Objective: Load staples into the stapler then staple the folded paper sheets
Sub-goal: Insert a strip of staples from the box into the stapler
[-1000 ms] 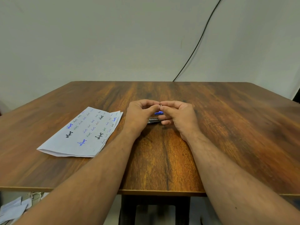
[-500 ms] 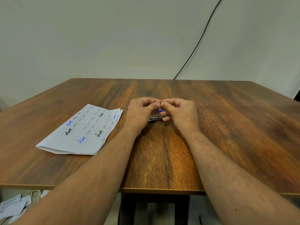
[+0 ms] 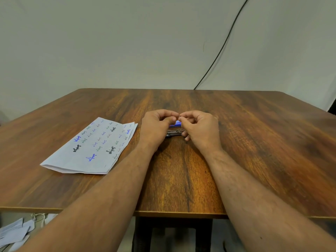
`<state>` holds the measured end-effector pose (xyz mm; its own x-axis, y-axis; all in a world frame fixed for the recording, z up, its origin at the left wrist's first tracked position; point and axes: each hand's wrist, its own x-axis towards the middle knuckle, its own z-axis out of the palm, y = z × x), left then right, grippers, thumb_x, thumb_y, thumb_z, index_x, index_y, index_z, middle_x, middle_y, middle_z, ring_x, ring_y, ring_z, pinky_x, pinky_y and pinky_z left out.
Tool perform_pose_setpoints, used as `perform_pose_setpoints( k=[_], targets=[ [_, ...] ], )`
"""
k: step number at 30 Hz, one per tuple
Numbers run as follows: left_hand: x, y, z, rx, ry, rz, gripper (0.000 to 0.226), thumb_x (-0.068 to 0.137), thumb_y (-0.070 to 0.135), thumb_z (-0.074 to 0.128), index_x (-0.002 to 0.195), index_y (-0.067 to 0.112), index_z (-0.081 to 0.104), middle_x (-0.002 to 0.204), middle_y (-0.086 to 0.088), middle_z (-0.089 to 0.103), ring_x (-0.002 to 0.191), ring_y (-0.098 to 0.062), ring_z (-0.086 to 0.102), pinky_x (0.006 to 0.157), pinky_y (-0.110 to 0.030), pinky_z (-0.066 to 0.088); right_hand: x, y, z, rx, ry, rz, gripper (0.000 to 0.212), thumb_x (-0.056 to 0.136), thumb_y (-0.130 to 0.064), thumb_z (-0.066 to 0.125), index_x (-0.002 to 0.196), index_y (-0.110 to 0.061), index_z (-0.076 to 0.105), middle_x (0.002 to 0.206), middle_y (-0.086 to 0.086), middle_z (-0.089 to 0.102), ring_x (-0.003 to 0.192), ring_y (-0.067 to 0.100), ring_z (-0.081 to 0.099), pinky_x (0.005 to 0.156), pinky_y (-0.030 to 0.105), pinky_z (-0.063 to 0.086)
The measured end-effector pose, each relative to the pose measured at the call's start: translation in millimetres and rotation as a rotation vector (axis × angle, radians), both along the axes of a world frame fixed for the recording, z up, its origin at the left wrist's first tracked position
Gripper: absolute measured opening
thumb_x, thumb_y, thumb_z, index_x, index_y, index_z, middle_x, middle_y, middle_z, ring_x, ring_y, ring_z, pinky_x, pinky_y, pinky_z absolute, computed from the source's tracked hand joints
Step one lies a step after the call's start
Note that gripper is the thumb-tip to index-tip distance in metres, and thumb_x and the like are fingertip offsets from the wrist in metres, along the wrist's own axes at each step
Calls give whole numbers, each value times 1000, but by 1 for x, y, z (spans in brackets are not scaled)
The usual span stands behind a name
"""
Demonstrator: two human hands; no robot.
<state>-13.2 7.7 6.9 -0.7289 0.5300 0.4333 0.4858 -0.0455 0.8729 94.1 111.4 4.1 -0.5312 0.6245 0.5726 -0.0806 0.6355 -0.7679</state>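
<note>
Both hands sit together at the middle of the wooden table [image 3: 254,142], fingertips almost meeting. The left hand [image 3: 156,128] is curled, thumb against forefinger; the right hand [image 3: 200,130] is curled likewise, and a small pale speck shows at its fingertips where the two hands meet. This is judged to be a strip of staples pinched between them, though it is too small to confirm. The stapler [image 3: 174,132], a metal body, lies flat on the table directly beneath and between the hands, largely hidden by them. Its long axis runs left to right across the person's front, one end under each hand, so neither hand is clearly nearer. Whether its magazine stands open cannot be told. A small blue box [image 3: 176,123], presumably the staple packet, lies just beyond the stapler. The folded paper sheets [image 3: 94,148] lie flat to the left, near the left hand but apart from it, long axis slanting away from the person. Assessment: loading is in hand and stapling not begun. The coming move depends on lowering the pinched item straight down, aligned with the stapler's crosswise axis.
</note>
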Motion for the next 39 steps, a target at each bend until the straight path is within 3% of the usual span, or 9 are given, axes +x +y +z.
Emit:
perform_pose_setpoints(
  k=[3, 5, 8, 13, 17, 19, 22, 31, 39],
  targets=[
    [4, 1, -1, -100, 146, 144, 29, 86, 4, 63, 94, 25, 80, 89, 13, 74, 87, -2, 67, 75, -13, 47, 1, 2, 1, 258, -130, -122, 12, 89, -28, 70, 96, -27, 80, 63, -21, 64, 60, 2, 61, 69, 29, 55],
    [8, 2, -1, -184, 196, 180, 32, 77, 6, 61, 96, 23, 81, 91, 7, 76, 84, -5, 67, 77, -22, 52, 1, 2, 2, 363, -222, -183, 16, 89, -31, 68, 98, -29, 80, 66, -21, 60, 64, 4, 56, 71, 34, 53],
    [14, 3, 2, -311, 205, 178, 30, 73, 13, 65, 97, 24, 80, 94, 3, 78, 87, -14, 68, 83, -32, 56, 1, 2, 3, 396, -322, -195, 18, 90, -30, 66, 101, -28, 80, 69, -13, 64, 70, 13, 60, 74, 37, 52],
    [19, -1, 9, -351, 65, 178, 28, 65, 27, 58, 82, 25, 80, 85, 0, 77, 86, -21, 68, 78, -32, 55, 0, 2, 4, 376, -414, -188, 20, 90, -27, 65, 101, -22, 80, 89, 5, 78, 89, 26, 68, 86, 40, 53],
    [12, -5, 9, -453, 54, 115, 23, 79, 17, 62, 89, 26, 81, 90, 1, 75, 82, -14, 65, 71, -27, 52, 1, 5, 2, 306, -368, -165, 16, 87, -23, 67, 93, -20, 82, 79, 3, 76, 80, 24, 67, 84, 39, 52],
    [6, -9, 10, -517, 66, 39, 22, 80, 18, 69, 95, 28, 81, 92, 6, 72, 80, -4, 62, 64, -18, 44, 2, 7, 1, 269, -347, -145, 14, 86, -22, 69, 90, -20, 82, 63, -10, 65, 67, 15, 60, 76, 32, 49],
    [1, -12, 8, -540, 101, 23, 20, 79, 25, 79, 99, 29, 82, 100, 5, 75, 87, -7, 63, 66, -18, 42, 3, 11, 0, 270, -358, -119, 12, 85, -23, 70, 89, -21, 82, 53, -19, 49, 61, 7, 50, 69, 25, 40],
    [6, -10, 3, -525, 267, 94, 22, 86, 21, 73, 105, 28, 81, 114, 1, 76, 106, -17, 64, 95, -31, 50, 7, 15, 3, 327, -435, -82, 17, 90, -22, 68, 99, -24, 82, 73, -11, 63, 76, 10, 58, 76, 30, 46],
    [8, -7, 2, -537, 309, 61, 25, 86, 14, 70, 105, 26, 80, 114, 0, 76, 108, -15, 64, 90, -23, 42, 12, 16, 7, 363, -496, -97, 15, 89, -25, 69, 96, -27, 82, 86, -3, 74, 83, 16, 63, 83, 35, 51]
  ],
)
